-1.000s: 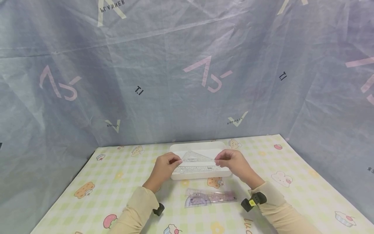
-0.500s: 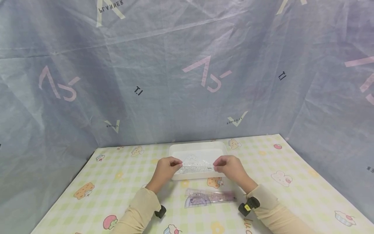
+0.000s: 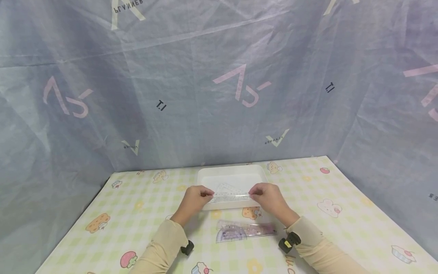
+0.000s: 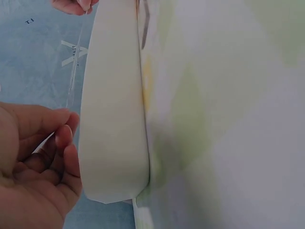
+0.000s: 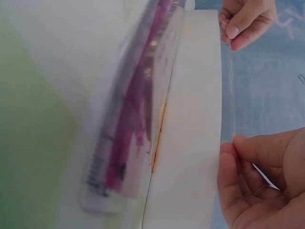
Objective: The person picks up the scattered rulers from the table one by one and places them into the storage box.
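Two hands are engaged on one item: a clear plastic set square (image 3: 228, 191), pinched at its left end by the left hand (image 3: 192, 200) and at its right end by the right hand (image 3: 270, 196), fingers and thumbs curled onto it. It is held almost flat, just above the near rim of a white plastic tray (image 3: 205, 176), with most of the triangle over the tray's interior; contact with the tray floor cannot be told. In the wrist views it appears only as a thin edge spanning the two grips.

Listed on the checked tablecloth (image 3: 137, 201), just nearer than the tray: a purple-tinted protractor (image 3: 231, 236) overlapping a matching straight ruler (image 3: 253, 229), both untouched.

Risks judged from this position:
- slip from either pinch, since the plastic is thin, smooth and held only at its tips
- near edge catching on the tray rim if lowered unevenly, leaving the piece propped on the wall
- flexing if the hands are drawn together
- sleeves or wrist cameras brushing the protractor and ruler below
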